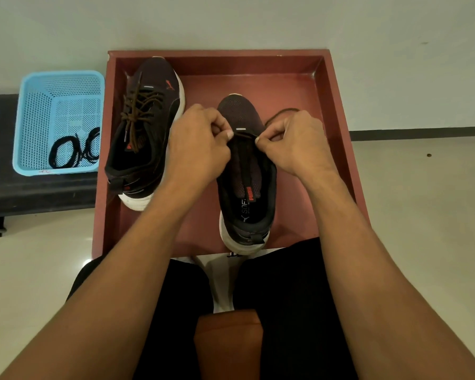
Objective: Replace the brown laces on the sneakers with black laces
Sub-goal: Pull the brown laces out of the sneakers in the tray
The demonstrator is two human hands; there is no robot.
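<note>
Both hands are closed in pinches on one lace, pulled taut across the lowest eyelets of the open sneaker. The left hand nips it on the left side and the right hand on the right, fingers curled. A brown loop lies just past the right hand's knuckles on the tray. The open sneaker stands mid-tray, heel at the near edge, toe pointing away, its upper eyelets bare. The laced sneaker leans tilted by the tray's left wall, toe toward the far-left corner, with brown laces threaded through it. Left of the tray a blue basket sits on a dark counter, black laces coiled in its near-right corner.
</note>
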